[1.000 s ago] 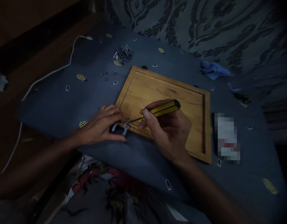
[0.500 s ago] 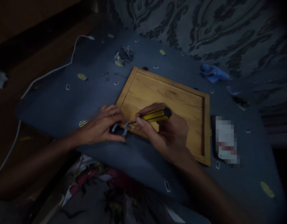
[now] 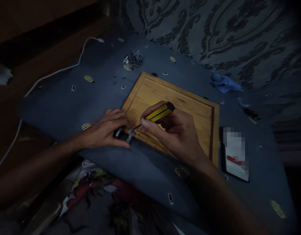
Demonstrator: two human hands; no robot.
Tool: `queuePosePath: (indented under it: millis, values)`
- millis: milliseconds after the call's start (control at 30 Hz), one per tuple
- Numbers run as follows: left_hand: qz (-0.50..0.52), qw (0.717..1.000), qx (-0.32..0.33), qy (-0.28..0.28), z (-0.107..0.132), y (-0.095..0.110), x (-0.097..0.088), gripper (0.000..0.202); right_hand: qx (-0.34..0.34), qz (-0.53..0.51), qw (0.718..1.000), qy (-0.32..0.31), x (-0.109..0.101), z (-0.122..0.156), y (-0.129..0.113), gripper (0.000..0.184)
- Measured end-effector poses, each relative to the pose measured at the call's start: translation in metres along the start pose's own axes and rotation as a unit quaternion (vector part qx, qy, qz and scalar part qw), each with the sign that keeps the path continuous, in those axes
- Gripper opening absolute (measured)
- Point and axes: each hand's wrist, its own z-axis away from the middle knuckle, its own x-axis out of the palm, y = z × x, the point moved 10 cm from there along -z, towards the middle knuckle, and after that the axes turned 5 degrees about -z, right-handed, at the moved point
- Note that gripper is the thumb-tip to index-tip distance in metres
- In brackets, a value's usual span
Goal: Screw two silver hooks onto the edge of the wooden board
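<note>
A wooden board (image 3: 180, 98) with a raised rim lies on a blue cloth. My right hand (image 3: 175, 133) is closed round a yellow-and-black screwdriver (image 3: 160, 112), whose thin tip points at a small metal hinge (image 3: 130, 134) at the board's near left corner. My left hand (image 3: 106, 129) rests on the cloth beside that corner, fingers curled over and pinching the hinge against the board's edge. A row of small holes runs along the board's near edge.
Loose screws (image 3: 117, 79) and a heap of metal fittings (image 3: 134, 58) lie beyond the board. A white cable (image 3: 55, 73) runs along the left. A phone (image 3: 235, 153) lies right of the board, a blue rag (image 3: 225, 83) farther back. Patterned fabric covers the background.
My right hand has slid down the screwdriver toward its tip and tilted the handle up more steeply. The left hand stays on the hinge. The view shifted slightly.
</note>
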Motion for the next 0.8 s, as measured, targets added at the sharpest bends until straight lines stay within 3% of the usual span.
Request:
queuePosePath:
  millis: [133,267,367,500,667,800]
  values:
    - [0.007,1.000,-0.006,-0.001,0.000,0.001,-0.001,0.058,-0.068,0.029,0.997,-0.022,0.002,-0.005,-0.008,0.019]
    - [0.016,1.000,-0.016,0.001,-0.002,0.002,-0.002,0.052,-0.170,0.135,0.976,0.021,0.006,-0.005,-0.018,0.025]
    - [0.022,0.999,-0.025,0.004,-0.003,0.002,-0.003,0.052,-0.203,0.137,0.968,0.055,0.007,-0.003,-0.023,0.028]
    - [0.013,1.000,-0.026,0.001,-0.002,0.002,-0.004,0.056,-0.188,0.052,0.973,0.125,-0.010,-0.003,-0.026,0.023]
    - [0.002,1.000,-0.003,0.001,0.000,0.005,-0.004,0.055,-0.134,0.014,0.985,0.105,-0.016,-0.005,-0.018,0.026]
    - [-0.006,1.000,-0.001,0.006,0.001,0.006,-0.004,0.054,-0.109,0.034,0.984,0.136,-0.022,0.007,-0.006,0.026]
